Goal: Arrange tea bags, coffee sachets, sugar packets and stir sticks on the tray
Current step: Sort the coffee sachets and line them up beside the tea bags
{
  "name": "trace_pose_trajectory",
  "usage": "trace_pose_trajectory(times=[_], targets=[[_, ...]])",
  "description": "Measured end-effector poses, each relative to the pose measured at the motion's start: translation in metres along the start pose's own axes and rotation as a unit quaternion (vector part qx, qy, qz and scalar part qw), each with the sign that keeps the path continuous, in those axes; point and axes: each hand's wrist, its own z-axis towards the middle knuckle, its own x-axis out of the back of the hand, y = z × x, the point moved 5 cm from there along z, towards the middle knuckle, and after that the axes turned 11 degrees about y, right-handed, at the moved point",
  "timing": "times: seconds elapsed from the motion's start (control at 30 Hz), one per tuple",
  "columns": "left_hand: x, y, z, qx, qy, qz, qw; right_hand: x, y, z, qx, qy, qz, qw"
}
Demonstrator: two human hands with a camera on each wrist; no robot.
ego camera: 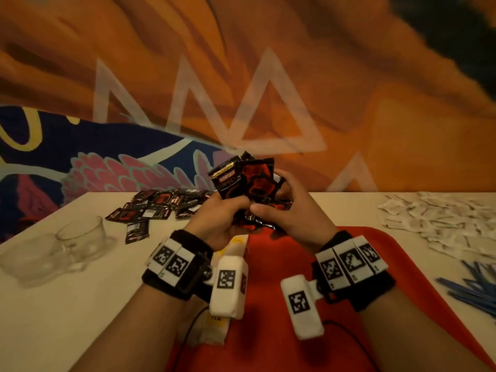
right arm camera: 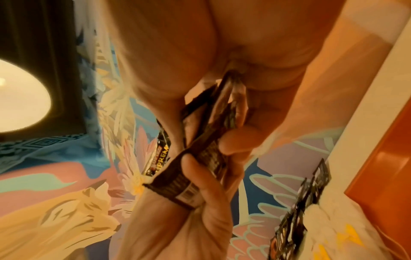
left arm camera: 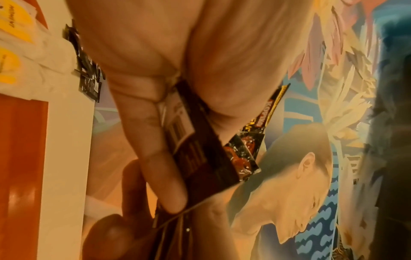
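Both hands hold one bunch of black-and-red coffee sachets (ego camera: 247,183) upright above the far end of the red tray (ego camera: 281,261). My left hand (ego camera: 222,213) grips the bunch from the left, thumb across the front. From the right, my right hand (ego camera: 284,210) clasps the same bunch. In the left wrist view a finger presses a sachet's barcode side (left arm camera: 189,140). The right wrist view shows the sachets (right arm camera: 211,144) pinched edge-on. White tea bags with yellow tags (ego camera: 214,326) lie on the tray's left edge, partly hidden by my left wrist.
More coffee sachets (ego camera: 158,205) lie scattered at the table's far left. Two clear glass cups (ego camera: 80,237) stand at the left. White sugar packets (ego camera: 451,224) are heaped at the far right, with blue stir sticks (ego camera: 475,288) nearer along the right edge.
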Motion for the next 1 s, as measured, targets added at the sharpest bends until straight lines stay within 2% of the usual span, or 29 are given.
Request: trace_pose_trajectory(times=[0.23, 0.43, 0.73, 1.0], targets=[[-0.011, 0.000, -0.003, -0.029, -0.047, 0.030, 0.998, 0.006, -0.019, -0.009, 0.103, 0.074, -0.075, 0.989], [-0.033, 0.004, -0.005, -0.060, -0.100, 0.046, 0.992, 0.014, -0.013, -0.004, 0.074, 0.102, -0.066, 0.990], [-0.040, 0.004, -0.006, -0.124, -0.038, 0.036, 0.991, 0.026, -0.005, 0.004, 0.056, 0.175, -0.088, 0.979], [-0.031, 0.000, -0.001, -0.123, 0.007, 0.068, 0.990, 0.031, -0.005, 0.004, 0.037, 0.191, -0.065, 0.979]])
